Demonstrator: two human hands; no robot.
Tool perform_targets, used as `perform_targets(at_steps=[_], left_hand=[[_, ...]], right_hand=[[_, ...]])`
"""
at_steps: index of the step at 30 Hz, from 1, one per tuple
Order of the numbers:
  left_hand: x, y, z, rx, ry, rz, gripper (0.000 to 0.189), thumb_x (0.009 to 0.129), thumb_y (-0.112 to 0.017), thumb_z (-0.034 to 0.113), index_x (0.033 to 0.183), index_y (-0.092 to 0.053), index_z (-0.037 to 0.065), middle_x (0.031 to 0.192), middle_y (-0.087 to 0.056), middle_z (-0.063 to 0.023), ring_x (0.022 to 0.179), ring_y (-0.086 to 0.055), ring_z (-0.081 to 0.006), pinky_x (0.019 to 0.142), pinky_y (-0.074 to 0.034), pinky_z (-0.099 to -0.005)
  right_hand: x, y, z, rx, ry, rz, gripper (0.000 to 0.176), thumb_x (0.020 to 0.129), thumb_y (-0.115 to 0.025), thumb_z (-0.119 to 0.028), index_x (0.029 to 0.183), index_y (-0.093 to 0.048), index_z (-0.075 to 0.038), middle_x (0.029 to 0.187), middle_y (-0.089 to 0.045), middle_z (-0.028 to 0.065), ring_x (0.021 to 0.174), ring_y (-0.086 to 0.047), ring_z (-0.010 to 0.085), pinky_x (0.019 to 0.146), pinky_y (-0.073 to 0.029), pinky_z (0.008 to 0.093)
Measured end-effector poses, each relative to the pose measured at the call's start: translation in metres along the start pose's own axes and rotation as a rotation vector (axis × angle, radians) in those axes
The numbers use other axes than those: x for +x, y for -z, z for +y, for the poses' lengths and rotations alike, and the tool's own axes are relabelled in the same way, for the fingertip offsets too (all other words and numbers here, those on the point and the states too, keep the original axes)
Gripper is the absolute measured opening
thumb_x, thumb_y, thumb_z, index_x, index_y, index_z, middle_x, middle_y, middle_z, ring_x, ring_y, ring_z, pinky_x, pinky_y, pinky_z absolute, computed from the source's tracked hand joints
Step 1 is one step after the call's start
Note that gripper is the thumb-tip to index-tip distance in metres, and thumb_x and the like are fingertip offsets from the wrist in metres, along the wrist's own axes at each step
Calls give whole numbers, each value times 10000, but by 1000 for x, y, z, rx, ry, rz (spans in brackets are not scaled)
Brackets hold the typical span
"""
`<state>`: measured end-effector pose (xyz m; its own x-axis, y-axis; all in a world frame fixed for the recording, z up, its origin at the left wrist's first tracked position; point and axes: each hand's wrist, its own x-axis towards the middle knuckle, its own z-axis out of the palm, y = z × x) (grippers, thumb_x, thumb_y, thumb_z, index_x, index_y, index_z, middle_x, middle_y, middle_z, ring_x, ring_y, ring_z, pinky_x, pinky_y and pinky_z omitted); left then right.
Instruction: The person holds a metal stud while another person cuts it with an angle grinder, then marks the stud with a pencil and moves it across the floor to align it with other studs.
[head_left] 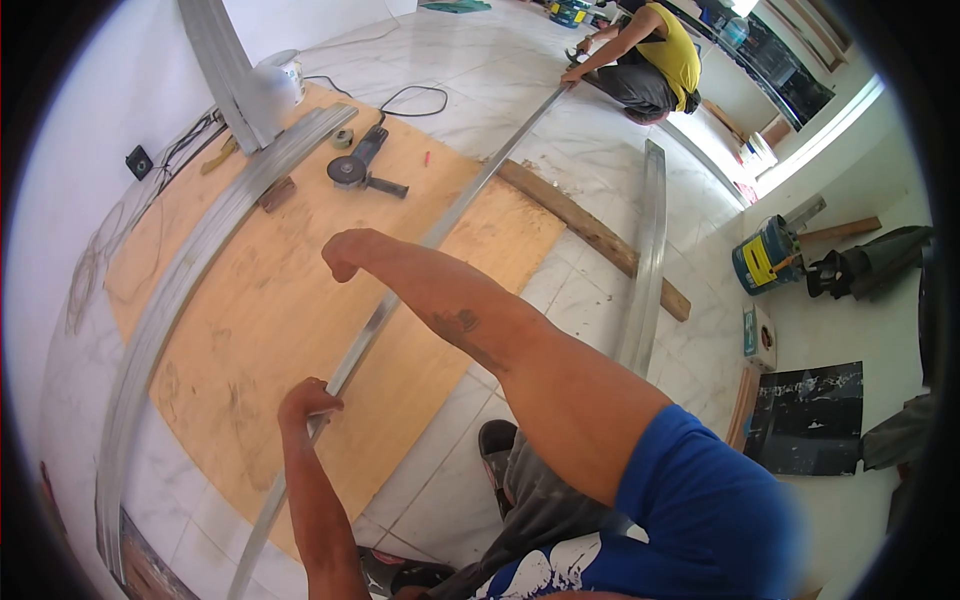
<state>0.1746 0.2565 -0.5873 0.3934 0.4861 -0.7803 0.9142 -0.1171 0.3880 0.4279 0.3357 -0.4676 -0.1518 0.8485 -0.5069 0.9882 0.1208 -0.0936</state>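
Note:
A long, thin metal bar (pixel 368 338) runs diagonally over the plywood sheet (pixel 240 350). My left hand (pixel 308 402) is closed round the bar near its lower part. My right hand (pixel 352 254) hangs over the plywood, left of the bar, with its fingers curled downward; the fingertips and anything in them are hidden. A co-worker (pixel 655 60) in a yellow top crouches at the bar's far end and holds it. An angle grinder (pixel 362 165) lies on the plywood beyond my right hand, near a tape measure (pixel 343 138).
Long metal channels (pixel 185 265) lie along the left of the plywood. Another channel (pixel 648 250) crosses a wooden plank (pixel 580 220) on the right. A bucket (pixel 767 256) and a dark tile (pixel 805 418) stand at the right wall. Cables trail behind the grinder.

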Motion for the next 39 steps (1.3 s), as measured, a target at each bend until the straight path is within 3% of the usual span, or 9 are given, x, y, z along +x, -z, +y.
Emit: perform_targets(at_steps=[6,15,18,21,24,27,39], left_hand=[[9,-5,-4,99,-7,45,446,576,-734,307,944,-742,55,847,-727,-130,767,-698,-260,706,-540,-386],[11,-9,3,192,76,85,441,586,-733,278,939,-724,13,883,-727,-158,821,-713,-282,741,-550,-395],[7,-11,3,158,3,143,419,628,-729,215,937,-694,-67,770,-715,-165,614,-683,-240,631,-540,-372],[6,-8,7,152,27,99,395,629,-735,201,929,-687,-52,746,-703,-141,603,-673,-220,594,-527,-356],[0,-5,14,178,92,61,448,620,-738,254,981,-698,-7,904,-721,-166,802,-712,-268,734,-553,-389],[-6,-5,19,186,31,104,367,626,-747,200,903,-676,-30,718,-675,-112,617,-650,-183,562,-510,-335],[7,-10,8,182,10,101,377,614,-757,203,886,-669,-44,705,-667,-119,609,-644,-194,555,-508,-347]], right_hand=[[5,-3,3,-22,-1,-10,239,794,-590,-141,963,-738,-59,1047,-707,146,1002,-662,304,819,-526,419],[10,-7,8,-3,7,27,233,783,-610,-159,959,-743,-83,1011,-715,115,965,-668,289,791,-528,412],[16,-9,9,5,13,34,232,779,-618,-168,959,-744,-93,999,-717,106,953,-671,284,783,-529,407],[21,-10,10,-3,26,39,231,776,-626,-176,960,-745,-102,986,-718,96,941,-673,279,775,-530,402],[25,-9,10,-2,35,40,230,773,-633,-184,960,-747,-112,974,-720,87,928,-675,274,767,-531,398],[18,-7,12,18,34,52,233,775,-630,-179,963,-747,-106,983,-720,89,936,-674,278,775,-529,403],[40,-15,14,2,35,72,241,770,-666,-216,986,-747,-144,984,-720,63,925,-672,265,759,-523,393]])
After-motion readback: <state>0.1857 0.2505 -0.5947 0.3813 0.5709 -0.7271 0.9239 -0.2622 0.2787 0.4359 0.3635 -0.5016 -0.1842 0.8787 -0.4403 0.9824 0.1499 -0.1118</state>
